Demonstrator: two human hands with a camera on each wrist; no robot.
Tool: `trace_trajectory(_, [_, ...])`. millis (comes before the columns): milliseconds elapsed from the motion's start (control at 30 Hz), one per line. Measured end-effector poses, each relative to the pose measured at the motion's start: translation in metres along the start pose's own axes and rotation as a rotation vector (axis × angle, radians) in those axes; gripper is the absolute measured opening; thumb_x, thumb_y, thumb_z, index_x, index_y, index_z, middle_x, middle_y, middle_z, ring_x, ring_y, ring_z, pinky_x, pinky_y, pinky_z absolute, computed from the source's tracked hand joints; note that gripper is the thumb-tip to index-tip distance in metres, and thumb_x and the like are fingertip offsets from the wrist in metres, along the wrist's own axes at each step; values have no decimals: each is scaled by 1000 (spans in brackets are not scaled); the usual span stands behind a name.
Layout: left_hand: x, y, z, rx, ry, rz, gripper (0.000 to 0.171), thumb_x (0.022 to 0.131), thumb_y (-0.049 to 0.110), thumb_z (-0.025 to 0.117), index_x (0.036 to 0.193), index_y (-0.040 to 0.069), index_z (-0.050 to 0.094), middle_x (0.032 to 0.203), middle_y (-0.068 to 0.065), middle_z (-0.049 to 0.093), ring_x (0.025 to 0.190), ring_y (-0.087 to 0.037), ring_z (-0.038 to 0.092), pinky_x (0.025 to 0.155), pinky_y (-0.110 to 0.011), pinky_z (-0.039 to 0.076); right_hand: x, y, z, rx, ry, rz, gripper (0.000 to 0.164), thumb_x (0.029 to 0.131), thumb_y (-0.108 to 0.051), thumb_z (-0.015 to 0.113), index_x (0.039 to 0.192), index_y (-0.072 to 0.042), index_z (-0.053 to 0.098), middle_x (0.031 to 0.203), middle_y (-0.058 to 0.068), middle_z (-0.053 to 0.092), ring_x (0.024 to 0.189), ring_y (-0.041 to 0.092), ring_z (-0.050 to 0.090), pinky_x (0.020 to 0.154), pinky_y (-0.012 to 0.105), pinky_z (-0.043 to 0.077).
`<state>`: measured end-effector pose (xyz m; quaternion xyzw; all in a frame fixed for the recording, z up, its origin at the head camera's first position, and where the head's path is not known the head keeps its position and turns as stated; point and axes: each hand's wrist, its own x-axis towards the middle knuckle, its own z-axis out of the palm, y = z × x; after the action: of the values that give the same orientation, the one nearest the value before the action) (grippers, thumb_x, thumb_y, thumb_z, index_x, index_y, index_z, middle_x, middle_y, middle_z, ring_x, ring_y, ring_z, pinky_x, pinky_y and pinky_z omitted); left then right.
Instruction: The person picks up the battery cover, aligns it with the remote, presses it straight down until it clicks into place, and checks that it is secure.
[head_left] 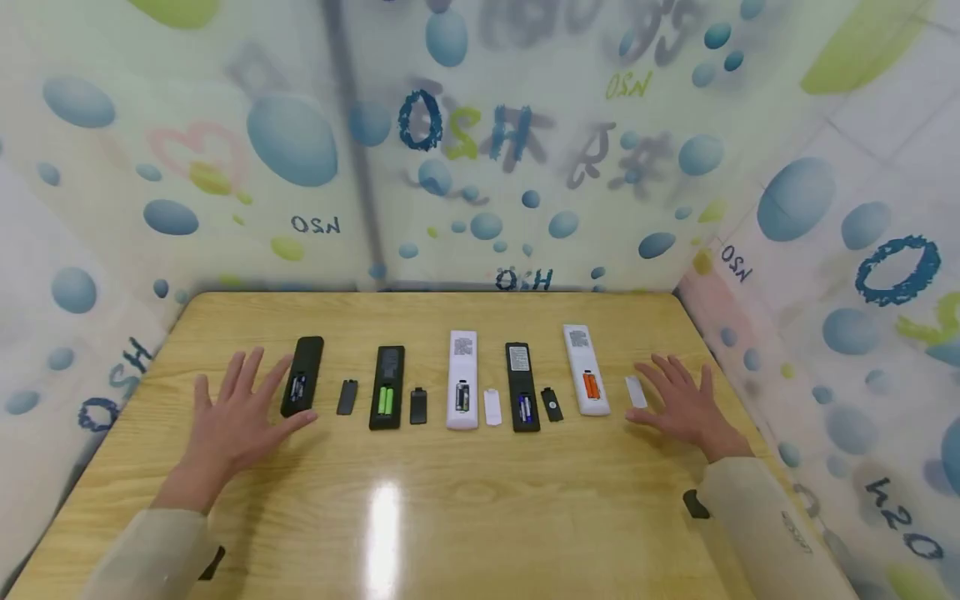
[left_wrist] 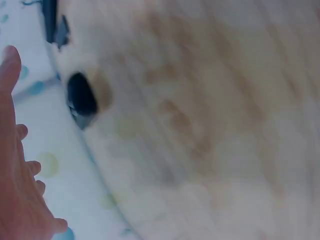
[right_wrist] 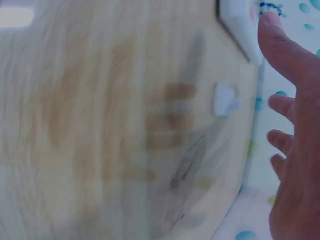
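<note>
My left hand (head_left: 238, 425), fingers spread, hovers beside a black remote control (head_left: 306, 375) whose battery bay is uncovered; the thumb overlaps its lower end in the head view. On the other side, my right hand (head_left: 686, 406) is spread close to a small white battery cover (head_left: 635, 392), also seen in the right wrist view (right_wrist: 224, 100). Left of that cover lies a white remote (head_left: 581, 358) with orange batteries (head_left: 592, 386). Between the hands are a black remote with green batteries (head_left: 386, 401), a white remote (head_left: 462, 358) and a black remote with blue batteries (head_left: 525, 408). Neither hand holds anything.
Loose battery covers lie beside the remotes: black ones (head_left: 347, 397) (head_left: 418, 406) (head_left: 552, 404) and a white one (head_left: 492, 407). All rest on a wooden table (head_left: 480, 517). Patterned curtains (head_left: 525, 192) enclose its back and sides.
</note>
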<state>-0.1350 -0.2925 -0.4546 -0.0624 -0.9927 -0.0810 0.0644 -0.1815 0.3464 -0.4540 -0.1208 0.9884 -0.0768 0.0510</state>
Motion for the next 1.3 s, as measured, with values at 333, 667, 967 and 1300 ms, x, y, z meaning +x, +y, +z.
trace_trajectory(333, [17, 51, -8, -75, 5, 91, 79, 90, 66, 51, 151, 20, 33, 159, -21, 21, 147, -41, 16, 111, -71, 7, 15, -27, -9, 53, -23, -33, 85, 81, -58, 70, 146, -11, 43, 148, 19, 42, 138, 42, 34, 113, 69, 0])
trace_trajectory(667, [36, 99, -2, -108, -24, 184, 69, 92, 58, 54, 146, 16, 43, 158, -18, 26, 146, -40, 21, 113, -65, 18, 24, -43, -4, 24, -38, -28, 80, 80, -56, 72, 143, -11, 47, 145, 18, 49, 136, 40, 39, 116, 64, 6])
trace_trajectory(967, [48, 134, 4, -138, -10, 252, 59, 94, 53, 56, 140, 16, 51, 154, -16, 34, 141, -37, 34, 108, -63, 31, 28, -40, -7, 11, -34, -48, 62, 86, -38, 73, 136, -6, 54, 137, 19, 56, 128, 40, 48, 112, 63, 21])
trace_trajectory(1300, [65, 183, 6, -222, -71, 291, 53, 96, 48, 56, 141, 21, 50, 157, -10, 34, 140, -35, 38, 111, -60, 31, 30, -23, -14, -43, -59, 25, 49, 91, -28, 68, 133, -6, 57, 135, 22, 58, 126, 44, 50, 105, 66, 32])
